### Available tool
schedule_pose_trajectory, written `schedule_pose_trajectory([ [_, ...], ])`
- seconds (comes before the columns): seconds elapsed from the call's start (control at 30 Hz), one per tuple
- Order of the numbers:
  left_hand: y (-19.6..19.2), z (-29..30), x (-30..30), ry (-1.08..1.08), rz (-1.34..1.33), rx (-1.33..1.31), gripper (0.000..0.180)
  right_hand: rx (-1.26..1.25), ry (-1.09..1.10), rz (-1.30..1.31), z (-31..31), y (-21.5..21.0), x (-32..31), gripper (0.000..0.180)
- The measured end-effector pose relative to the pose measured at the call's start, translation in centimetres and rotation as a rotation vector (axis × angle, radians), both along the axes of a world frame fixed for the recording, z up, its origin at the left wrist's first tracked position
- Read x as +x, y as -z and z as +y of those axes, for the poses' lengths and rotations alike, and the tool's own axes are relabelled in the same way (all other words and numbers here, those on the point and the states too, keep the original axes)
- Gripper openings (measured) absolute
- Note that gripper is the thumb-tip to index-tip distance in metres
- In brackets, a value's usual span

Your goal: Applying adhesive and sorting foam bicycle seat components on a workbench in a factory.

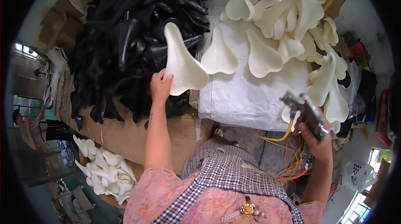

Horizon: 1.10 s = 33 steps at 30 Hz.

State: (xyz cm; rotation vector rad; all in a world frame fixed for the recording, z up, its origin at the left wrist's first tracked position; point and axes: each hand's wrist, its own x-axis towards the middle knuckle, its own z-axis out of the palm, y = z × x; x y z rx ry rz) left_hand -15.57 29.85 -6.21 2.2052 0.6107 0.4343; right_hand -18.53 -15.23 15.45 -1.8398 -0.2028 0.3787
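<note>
Left hand [160,87] gripping 1 white shell [182,67], right hand [316,142] 1 spray gun [310,117] (yellow hose [280,139])

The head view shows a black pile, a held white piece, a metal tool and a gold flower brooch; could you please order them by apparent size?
1. Black pile
2. White piece in the left hand
3. Metal tool in the right hand
4. Gold flower brooch
</note>
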Motion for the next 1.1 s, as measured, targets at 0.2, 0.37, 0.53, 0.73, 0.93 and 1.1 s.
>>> schedule_pose_trajectory([
  [0.2,2.0,-5.4,8.0,0.172,0.24,-0.115,0.053,-0.01,0.047,0.143,-1.9,-0.3,-1.1,0.06],
  [0.37,-0.5,-10.2,9.4,-0.004,-0.029,0.376,0.059,-0.044,0.195,-0.036,-6.0,-1.2,-2.0,0.068],
  [0.53,1.3,-22.2,13.8,0.326,-0.154,-0.038,0.046,-0.074,0.17,-0.028,-9.3,-0.5,-1.7,0.066],
  [0.73,8.4,-30.0,17.9,-0.011,0.28,-0.647,0.047,-0.032,0.089,-0.044,-13.1,-2.2,0.4,0.065],
  [0.93,7.7,-28.1,15.5,0.103,0.218,-0.139,0.033,0.057,0.116,-0.048,-14.9,-2.3,3.3,0.061],
  [1.1,6.3,-27.5,13.8,0.125,0.168,-0.086,0.032,-0.09,-0.02,0.09,-16.5,-2.7,4.3,0.055],
])
